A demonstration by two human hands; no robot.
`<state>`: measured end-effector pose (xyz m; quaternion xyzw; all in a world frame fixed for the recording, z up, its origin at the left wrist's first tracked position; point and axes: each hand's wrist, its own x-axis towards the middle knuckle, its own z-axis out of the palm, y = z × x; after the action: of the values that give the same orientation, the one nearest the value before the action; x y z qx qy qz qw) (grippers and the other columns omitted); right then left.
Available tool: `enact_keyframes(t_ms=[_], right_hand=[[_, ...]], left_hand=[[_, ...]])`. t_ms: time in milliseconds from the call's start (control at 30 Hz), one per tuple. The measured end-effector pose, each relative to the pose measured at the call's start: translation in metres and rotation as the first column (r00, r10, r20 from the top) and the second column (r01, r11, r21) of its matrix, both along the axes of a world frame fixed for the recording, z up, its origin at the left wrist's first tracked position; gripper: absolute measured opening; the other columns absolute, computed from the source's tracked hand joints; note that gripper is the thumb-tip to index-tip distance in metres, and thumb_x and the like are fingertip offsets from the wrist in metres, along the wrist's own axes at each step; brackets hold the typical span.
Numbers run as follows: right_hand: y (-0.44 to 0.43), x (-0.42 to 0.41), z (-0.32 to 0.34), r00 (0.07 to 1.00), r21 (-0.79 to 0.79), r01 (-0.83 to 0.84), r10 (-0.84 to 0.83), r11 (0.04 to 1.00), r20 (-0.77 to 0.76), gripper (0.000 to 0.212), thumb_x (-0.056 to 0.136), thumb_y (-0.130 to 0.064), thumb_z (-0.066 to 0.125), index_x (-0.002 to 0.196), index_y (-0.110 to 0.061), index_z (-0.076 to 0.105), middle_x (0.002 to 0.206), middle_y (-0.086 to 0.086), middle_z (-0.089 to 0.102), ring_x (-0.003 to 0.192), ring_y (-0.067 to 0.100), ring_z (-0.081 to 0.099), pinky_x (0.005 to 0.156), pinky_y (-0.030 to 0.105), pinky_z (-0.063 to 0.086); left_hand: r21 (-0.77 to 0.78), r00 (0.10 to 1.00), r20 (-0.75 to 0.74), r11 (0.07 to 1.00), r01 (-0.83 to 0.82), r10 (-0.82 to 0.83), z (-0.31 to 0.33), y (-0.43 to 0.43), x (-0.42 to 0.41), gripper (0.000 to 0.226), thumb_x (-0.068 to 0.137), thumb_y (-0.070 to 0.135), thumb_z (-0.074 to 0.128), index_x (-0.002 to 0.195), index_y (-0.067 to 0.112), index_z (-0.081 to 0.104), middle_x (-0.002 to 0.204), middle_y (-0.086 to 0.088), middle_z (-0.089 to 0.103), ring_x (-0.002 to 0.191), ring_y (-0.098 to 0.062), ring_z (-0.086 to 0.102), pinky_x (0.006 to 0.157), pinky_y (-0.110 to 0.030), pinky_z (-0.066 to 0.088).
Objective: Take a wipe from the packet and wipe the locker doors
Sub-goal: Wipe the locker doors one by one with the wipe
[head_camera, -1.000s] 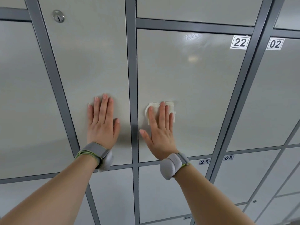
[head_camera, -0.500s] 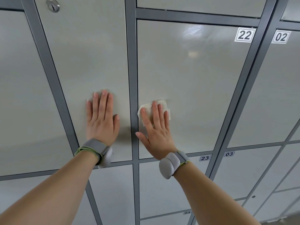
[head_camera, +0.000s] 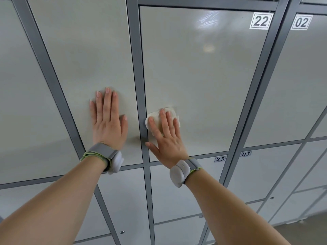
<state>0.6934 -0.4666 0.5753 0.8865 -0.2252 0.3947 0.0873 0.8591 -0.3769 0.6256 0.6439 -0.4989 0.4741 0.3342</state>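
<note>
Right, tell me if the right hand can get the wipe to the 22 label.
Probably yes: the right hand presses the wipe low on that door, and only bare panel lies between it and the 22 label.

Four number labels are readable, each a white rectangle with a dark border and dark digits. The label 22 (head_camera: 261,21) stands at the top right corner of the middle door (head_camera: 203,76). Just across the grey post, the label 02 (head_camera: 301,22) stands at the top left corner of the right door (head_camera: 299,89). Smaller, the label 23 (head_camera: 220,159) marks the top right corner of the lower middle door (head_camera: 168,200), and the label 03 (head_camera: 246,154) marks the top left corner of the lower right door (head_camera: 256,175). Lower down, a partly hidden label (head_camera: 201,216) perhaps begins with 2; its digits cannot be made out.
</note>
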Motion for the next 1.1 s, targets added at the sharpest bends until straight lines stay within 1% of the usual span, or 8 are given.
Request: enact_keyframes(t_ms=[133,233,500,600,733,833,967,1100], right_hand=[[0.001,-0.006,0.023,0.998,0.015,-0.026,0.025,1.0,0.062,0.07,0.095,-0.058,0.016,0.148,-0.014,0.026,0.156,0.02,0.01,0.144,0.032,0.001,0.116,0.048,0.002],[-0.008,-0.007,0.041,0.992,0.023,-0.008,0.005,1.0,0.129,0.068,0.096,-0.056,0.016,0.148,-0.012,0.023,0.155,0.022,0.007,0.144,0.035,0.0,0.117,0.048,0.0],[-0.011,-0.018,-0.028,0.996,-0.031,0.036,-0.038,0.999,-0.076,0.071,0.091,-0.051,0.037,0.149,-0.014,0.019,0.156,0.019,0.009,0.144,0.034,0.002,0.114,0.05,0.008],[-0.014,-0.022,-0.014,0.999,-0.036,0.026,-0.027,0.999,-0.019,0.069,0.091,-0.05,0.036,0.148,-0.013,0.021,0.155,0.02,0.011,0.144,0.034,0.003,0.114,0.051,0.009],[-0.021,-0.021,0.027,0.988,0.025,0.065,-0.068,0.998,0.14,0.068,0.094,-0.047,0.034,0.148,-0.008,0.021,0.154,0.025,0.009,0.143,0.036,0.0,0.117,0.047,0.0],[-0.023,-0.022,0.017,0.99,0.044,0.07,-0.075,0.997,0.12,0.069,0.095,-0.048,0.034,0.148,-0.008,0.017,0.154,0.025,0.006,0.144,0.036,-0.003,0.117,0.047,-0.001],[-0.022,-0.031,-0.021,0.998,0.06,0.062,-0.063,0.996,0.019,0.068,0.098,-0.055,0.015,0.149,-0.011,0.013,0.156,0.019,0.0,0.145,0.033,-0.005,0.117,0.048,0.003],[-0.025,-0.032,0.002,0.985,0.125,0.075,-0.093,0.989,0.146,0.068,0.097,-0.054,0.02,0.15,-0.012,0.011,0.156,0.017,-0.003,0.144,0.031,-0.008,0.117,0.047,0.0]], left_hand=[[-0.004,0.999,-0.04,1.0,-0.005,0.004,-0.001,0.001,-0.008,0.062,0.091,0.02,0.04,0.144,-0.006,0.021,0.15,-0.025,0.023,0.139,-0.04,0.008,0.118,-0.04,-0.007],[0.007,0.998,-0.064,1.0,-0.008,0.008,-0.003,0.001,-0.011,0.062,0.091,0.02,0.038,0.144,-0.007,0.021,0.151,-0.025,0.022,0.14,-0.039,0.007,0.118,-0.04,-0.008],[0.0,0.993,-0.118,1.0,-0.024,0.024,-0.015,-0.001,-0.019,0.061,0.092,0.021,0.037,0.144,-0.007,0.021,0.15,-0.026,0.024,0.139,-0.039,0.009,0.118,-0.039,-0.007],[-0.034,0.988,-0.149,0.998,-0.05,0.045,-0.02,-0.006,-0.025,0.061,0.091,0.02,0.039,0.143,-0.008,0.022,0.149,-0.027,0.024,0.139,-0.04,0.01,0.117,-0.038,-0.008],[-0.056,0.98,-0.197,0.997,-0.053,0.041,-0.022,-0.011,-0.033,0.063,0.091,0.023,0.038,0.142,-0.01,0.022,0.149,-0.029,0.023,0.139,-0.041,0.009,0.117,-0.038,-0.009],[-0.059,0.981,-0.189,0.996,-0.063,0.05,-0.024,-0.013,-0.033,0.062,0.091,0.023,0.039,0.142,-0.009,0.022,0.149,-0.028,0.024,0.138,-0.041,0.01,0.117,-0.04,-0.007],[-0.055,0.984,-0.167,0.996,-0.074,0.064,-0.027,-0.013,-0.031,0.062,0.09,0.021,0.04,0.142,-0.008,0.023,0.148,-0.029,0.026,0.138,-0.042,0.011,0.117,-0.04,-0.006],[-0.051,0.984,-0.166,0.996,-0.073,0.063,-0.029,-0.013,-0.031,0.063,0.09,0.021,0.04,0.142,-0.009,0.021,0.148,-0.03,0.024,0.138,-0.042,0.01,0.117,-0.04,-0.008]])
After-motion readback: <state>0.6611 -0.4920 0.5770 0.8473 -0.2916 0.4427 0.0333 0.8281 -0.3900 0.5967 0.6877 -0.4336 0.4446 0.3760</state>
